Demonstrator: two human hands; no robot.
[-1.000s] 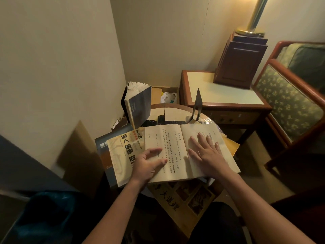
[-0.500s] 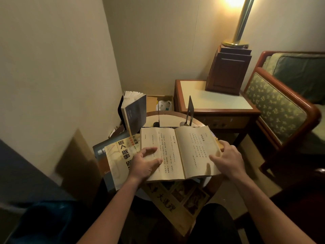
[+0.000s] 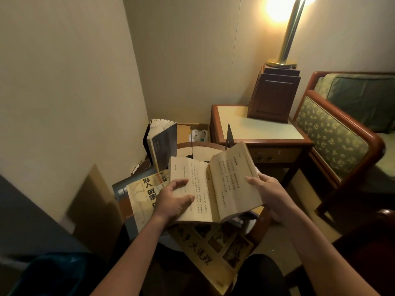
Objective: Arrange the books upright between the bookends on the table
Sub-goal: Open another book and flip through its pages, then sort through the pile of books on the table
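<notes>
An open yellowed book (image 3: 215,184) is held over the small round table (image 3: 198,149). My left hand (image 3: 174,199) presses on its left page. My right hand (image 3: 270,193) grips its right half, which is tilted up. A grey book (image 3: 163,146) stands upright at the table's back left against a dark bookend. A second thin dark bookend (image 3: 229,136) stands at the back right. A cream book with large black characters (image 3: 144,194) lies flat at the left on a dark blue book (image 3: 123,190). Another flat book with brush writing (image 3: 211,246) lies at the near edge.
A wooden side table (image 3: 256,127) with a dark wooden box (image 3: 273,95) and a brass lamp (image 3: 288,33) stands behind. A green patterned armchair (image 3: 342,133) is at the right. A cardboard box with a white bag (image 3: 196,133) sits by the wall.
My right hand moved from flat on the right page to the book's right edge and has lifted that half upward. The left hand stayed on the left page. The camera tilted up.
</notes>
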